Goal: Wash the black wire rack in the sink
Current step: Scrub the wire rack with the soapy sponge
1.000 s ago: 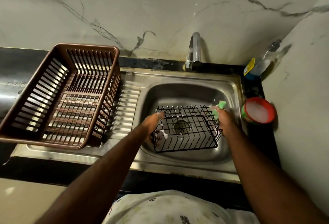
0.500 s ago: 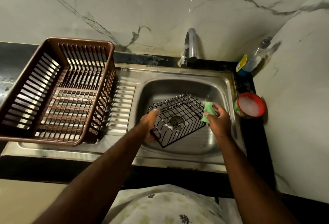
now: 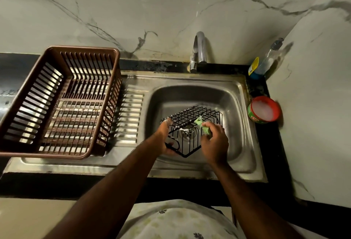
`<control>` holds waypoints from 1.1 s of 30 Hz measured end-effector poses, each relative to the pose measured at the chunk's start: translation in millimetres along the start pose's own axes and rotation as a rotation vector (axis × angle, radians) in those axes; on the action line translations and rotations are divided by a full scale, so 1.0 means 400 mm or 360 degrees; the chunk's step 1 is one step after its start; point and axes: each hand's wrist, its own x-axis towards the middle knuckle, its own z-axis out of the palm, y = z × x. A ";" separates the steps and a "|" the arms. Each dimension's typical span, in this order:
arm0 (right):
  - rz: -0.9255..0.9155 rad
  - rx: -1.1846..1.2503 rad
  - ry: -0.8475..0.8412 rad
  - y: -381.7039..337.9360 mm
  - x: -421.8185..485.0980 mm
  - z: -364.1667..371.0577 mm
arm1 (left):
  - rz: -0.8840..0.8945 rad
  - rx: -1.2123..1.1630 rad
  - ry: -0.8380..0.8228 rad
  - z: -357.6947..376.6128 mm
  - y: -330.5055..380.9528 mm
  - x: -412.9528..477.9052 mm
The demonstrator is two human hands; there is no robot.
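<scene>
Inside the sink (image 3: 235,140), off its walls, left hand (image 3: 163,140) grips the rack (image 3: 191,114) edge.

Rack (image 3: 191,125) in sink (image 3: 241,125) — basket (image 3: 57,98) on drainboard, left.

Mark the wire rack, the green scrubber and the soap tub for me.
wire rack (image 3: 193,115), head view, top grid wires.
scrubber (image 3: 199,121), head view, its upper end.
soap tub (image 3: 255,119), head view, green outer wall.
</scene>
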 end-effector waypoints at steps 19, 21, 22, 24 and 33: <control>0.0425 0.0401 -0.0300 -0.057 -0.081 0.017 | 0.0207 0.0036 0.0235 0.006 0.018 0.036; 0.0344 0.0392 -0.0203 -0.044 -0.056 -0.002 | 0.0265 0.0100 0.0330 0.004 0.015 0.037; 0.0318 0.0363 -0.0137 -0.035 -0.039 -0.011 | 0.0294 0.0132 0.0379 0.002 0.012 0.041; 0.0335 0.0273 -0.0033 -0.020 -0.007 -0.028 | 0.0336 0.0219 0.0420 0.001 0.006 0.047; 0.0219 0.0152 -0.0152 0.005 0.010 -0.018 | 0.0484 0.0436 0.0498 0.004 0.021 0.039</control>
